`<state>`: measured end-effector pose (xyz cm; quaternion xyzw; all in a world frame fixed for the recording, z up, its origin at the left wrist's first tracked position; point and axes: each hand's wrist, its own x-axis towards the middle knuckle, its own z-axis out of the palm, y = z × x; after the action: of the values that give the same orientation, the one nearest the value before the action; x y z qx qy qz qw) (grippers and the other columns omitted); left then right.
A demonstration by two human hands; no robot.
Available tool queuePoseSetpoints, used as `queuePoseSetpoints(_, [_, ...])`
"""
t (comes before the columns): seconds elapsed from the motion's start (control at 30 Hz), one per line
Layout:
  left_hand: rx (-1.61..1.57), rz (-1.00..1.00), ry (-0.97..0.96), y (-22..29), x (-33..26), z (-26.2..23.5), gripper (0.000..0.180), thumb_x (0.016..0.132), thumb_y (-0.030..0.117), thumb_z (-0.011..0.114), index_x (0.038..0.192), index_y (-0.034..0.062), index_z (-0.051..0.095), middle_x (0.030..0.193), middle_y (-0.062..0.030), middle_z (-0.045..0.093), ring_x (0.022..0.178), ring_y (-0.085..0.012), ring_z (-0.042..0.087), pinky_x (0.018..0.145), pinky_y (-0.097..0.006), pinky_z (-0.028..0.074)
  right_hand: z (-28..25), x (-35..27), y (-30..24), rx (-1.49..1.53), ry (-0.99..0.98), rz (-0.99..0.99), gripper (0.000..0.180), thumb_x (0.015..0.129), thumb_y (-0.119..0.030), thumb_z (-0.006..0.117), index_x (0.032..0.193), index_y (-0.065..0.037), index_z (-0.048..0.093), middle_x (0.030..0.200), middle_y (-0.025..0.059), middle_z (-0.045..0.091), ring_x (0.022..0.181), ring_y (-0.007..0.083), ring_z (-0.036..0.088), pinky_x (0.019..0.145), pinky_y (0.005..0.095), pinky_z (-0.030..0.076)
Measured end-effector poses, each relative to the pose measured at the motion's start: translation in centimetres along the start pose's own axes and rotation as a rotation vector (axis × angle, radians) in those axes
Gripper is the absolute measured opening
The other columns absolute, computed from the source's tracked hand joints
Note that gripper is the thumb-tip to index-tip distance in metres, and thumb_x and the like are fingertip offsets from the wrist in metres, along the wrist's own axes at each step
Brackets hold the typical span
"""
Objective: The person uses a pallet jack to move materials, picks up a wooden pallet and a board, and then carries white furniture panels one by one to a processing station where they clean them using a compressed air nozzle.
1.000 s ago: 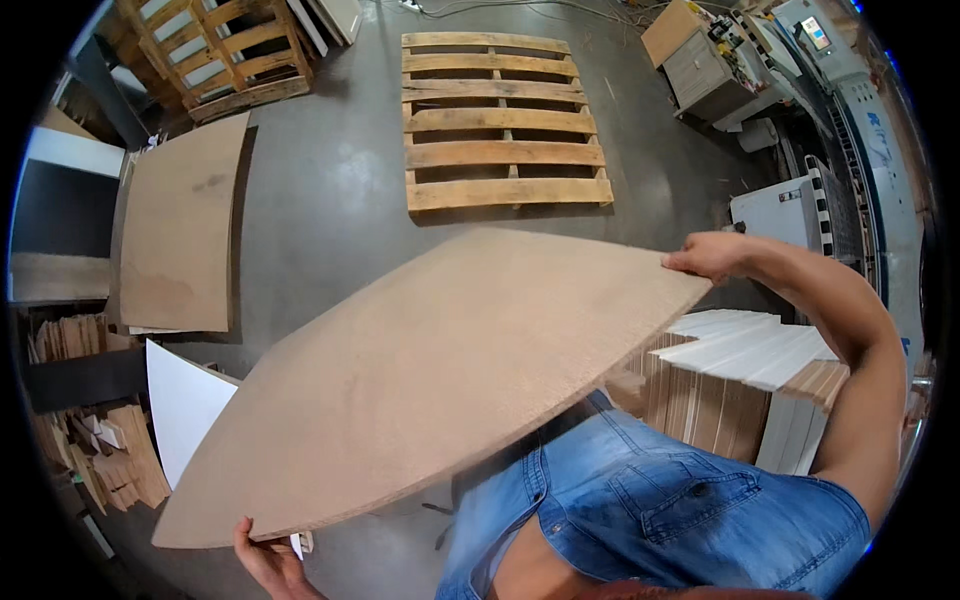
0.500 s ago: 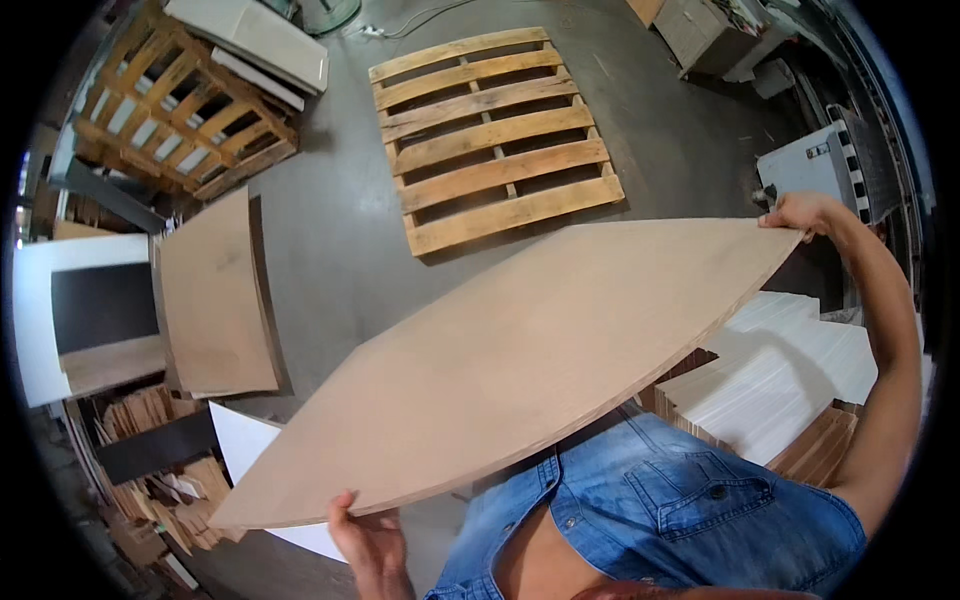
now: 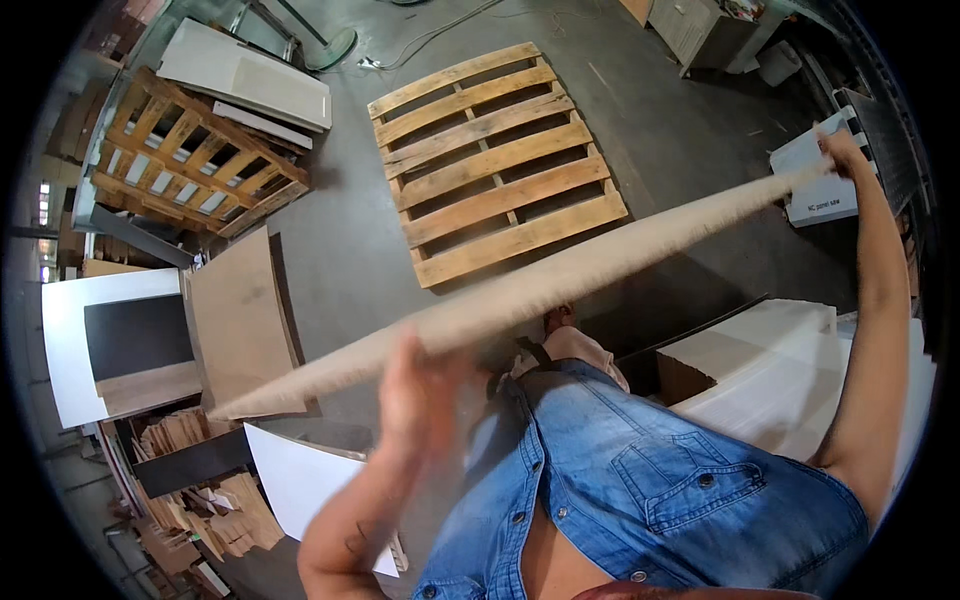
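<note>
A large brown board point(image 3: 520, 283), blurred by motion, slants across my front, tilted so that it shows as a narrow strip. My right hand point(image 3: 845, 158) is closed on its far right end, with the arm stretched out. Close to the board's lower edge, left of the middle, is my left hand point(image 3: 415, 400). Its fingers are smeared, and whether they touch the board cannot be made out. Beyond the board, a wooden pallet point(image 3: 505, 160) lies on the floor.
On the left lean another brown board point(image 3: 240, 310), a slatted pallet point(image 3: 185, 150) and white panels point(image 3: 250, 75). Wood offcuts point(image 3: 235, 515) fill a bin below them. White panels point(image 3: 770, 350) are stacked at my right. A pale box point(image 3: 822, 195) stands beyond my right hand.
The board has tipped from showing its broad face to nearly edge-on, its right end rising. My left hand has left the board's lower left edge and moved up and right.
</note>
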<state>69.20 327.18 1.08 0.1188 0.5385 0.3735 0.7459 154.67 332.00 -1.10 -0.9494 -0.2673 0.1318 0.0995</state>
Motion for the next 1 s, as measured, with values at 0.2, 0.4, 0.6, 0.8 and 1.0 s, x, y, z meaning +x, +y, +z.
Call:
queuePoseSetpoints(0.2, [0.418, 0.294, -0.255, 8.0, 10.7, -1.6, 0.069, 0.104, 0.045, 0.046, 0.150, -0.0032, 0.031, 0.134, -0.0255, 0.057, 0.127, -0.0337, 0.056, 0.113, -0.044, 0.036, 3.2, -2.8, -14.8, -0.038, 0.351, -0.489, 0.082, 0.087, -0.078, 0.047, 0.086, 0.001, 0.071, 0.063, 0.0118, 0.062, 0.064, 0.0292, 0.064, 0.065, 0.0411, 0.049])
queuePoseSetpoints(0.4, [0.973, 0.360, 0.237, -4.6, 20.3, -24.1, 0.068, 0.098, 0.045, 0.059, 0.143, -0.0050, 0.045, 0.139, -0.0202, 0.056, 0.131, -0.0255, 0.053, 0.110, -0.036, 0.040, 18.4, -21.5, -27.1, -0.028, -0.011, -0.673, 0.062, 0.091, -0.063, 0.057, 0.110, -0.005, 0.071, 0.103, 0.0169, 0.073, 0.097, 0.0301, 0.069, 0.085, 0.0411, 0.053])
queuePoseSetpoints(0.6, [1.254, -0.431, 0.166, -26.0, 14.1, -55.5, 0.060, 0.094, 0.047, 0.059, 0.125, -0.0039, 0.060, 0.126, -0.0263, 0.062, 0.117, -0.0357, 0.059, 0.098, -0.044, 0.046, 39.9, -42.6, -24.0, -0.377, -0.648, -0.636, 0.060, 0.090, -0.059, 0.057, 0.111, -0.004, 0.069, 0.109, 0.0210, 0.070, 0.105, 0.0371, 0.066, 0.090, 0.0480, 0.052])
queuePoseSetpoints(0.8, [1.369, -0.501, 0.261, -24.7, 7.6, -69.6, 0.043, 0.096, 0.042, 0.061, 0.108, 0.0006, 0.066, 0.107, -0.0181, 0.066, 0.094, -0.0278, 0.063, 0.080, -0.038, 0.050, 54.9, -63.3, -18.6, -0.478, -1.184, -0.875, 0.051, 0.090, -0.051, 0.059, 0.110, -0.005, 0.071, 0.106, 0.0200, 0.071, 0.101, 0.0373, 0.068, 0.086, 0.0463, 0.053])
queuePoseSetpoints(1.0, [0.780, -0.212, 0.365, -11.9, 15.4, -73.5, 0.058, 0.099, 0.030, 0.063, 0.140, -0.0058, 0.046, 0.125, -0.0182, 0.062, 0.106, -0.0250, 0.063, 0.091, -0.036, 0.053, 56.6, -69.3, -26.1, -0.141, -1.080, -0.817, 0.054, 0.089, -0.055, 0.060, 0.109, -0.006, 0.068, 0.111, 0.0205, 0.070, 0.105, 0.0360, 0.066, 0.089, 0.0455, 0.052])
